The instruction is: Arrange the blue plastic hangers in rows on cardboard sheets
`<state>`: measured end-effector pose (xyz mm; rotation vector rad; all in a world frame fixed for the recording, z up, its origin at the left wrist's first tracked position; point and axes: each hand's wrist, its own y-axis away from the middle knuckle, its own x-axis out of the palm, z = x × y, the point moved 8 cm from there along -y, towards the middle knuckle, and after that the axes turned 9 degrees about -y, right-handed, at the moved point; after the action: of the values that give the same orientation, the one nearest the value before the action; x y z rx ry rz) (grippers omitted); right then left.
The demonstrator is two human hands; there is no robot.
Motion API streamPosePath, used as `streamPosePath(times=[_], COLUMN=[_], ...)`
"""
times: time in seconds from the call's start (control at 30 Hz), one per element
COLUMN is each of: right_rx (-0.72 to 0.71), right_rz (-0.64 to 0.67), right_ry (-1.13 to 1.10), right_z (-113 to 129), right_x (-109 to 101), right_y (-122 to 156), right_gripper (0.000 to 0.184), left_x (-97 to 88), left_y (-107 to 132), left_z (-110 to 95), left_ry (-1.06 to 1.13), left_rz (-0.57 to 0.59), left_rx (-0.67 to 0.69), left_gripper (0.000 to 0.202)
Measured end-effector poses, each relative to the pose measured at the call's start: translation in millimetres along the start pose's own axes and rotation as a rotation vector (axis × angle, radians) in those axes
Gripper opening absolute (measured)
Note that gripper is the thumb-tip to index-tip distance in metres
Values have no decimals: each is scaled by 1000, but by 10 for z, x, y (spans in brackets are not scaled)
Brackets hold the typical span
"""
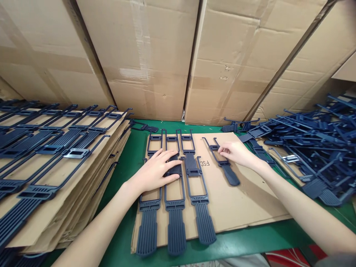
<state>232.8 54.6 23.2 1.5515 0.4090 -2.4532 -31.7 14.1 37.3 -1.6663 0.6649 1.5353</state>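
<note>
A brown cardboard sheet [239,200] lies on the green table in front of me. Several dark blue plastic parts [197,189] lie on it in interlocked rows, ribbed ends near and far. My left hand [155,171] rests flat on the two left rows, fingers stretched out. My right hand [236,152] pinches one separate blue part [226,168] near its hooked upper end; that part lies slanted on the sheet, apart from the rows.
A stack of cardboard sheets [83,185] layered with blue parts stands at the left. A loose heap of blue parts [314,148] fills the right. Tall cardboard boxes [150,55] wall off the back. Green table [133,148] shows between stack and sheet.
</note>
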Motion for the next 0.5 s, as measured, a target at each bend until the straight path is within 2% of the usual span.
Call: streamPosePath(times=[0.27, 0.5], right_rx=[-180, -163], right_rz=[-109, -135], right_ry=[-69, -94], right_z=[208, 259], right_x=[108, 131], right_y=[-271, -351], right_gripper=[20, 19], left_x=[-20, -39], left_y=[-3, -17], left_z=[-13, -25], left_ry=[-5, 8], left_rz=[22, 4], left_rx=[-6, -2], left_gripper=[43, 42])
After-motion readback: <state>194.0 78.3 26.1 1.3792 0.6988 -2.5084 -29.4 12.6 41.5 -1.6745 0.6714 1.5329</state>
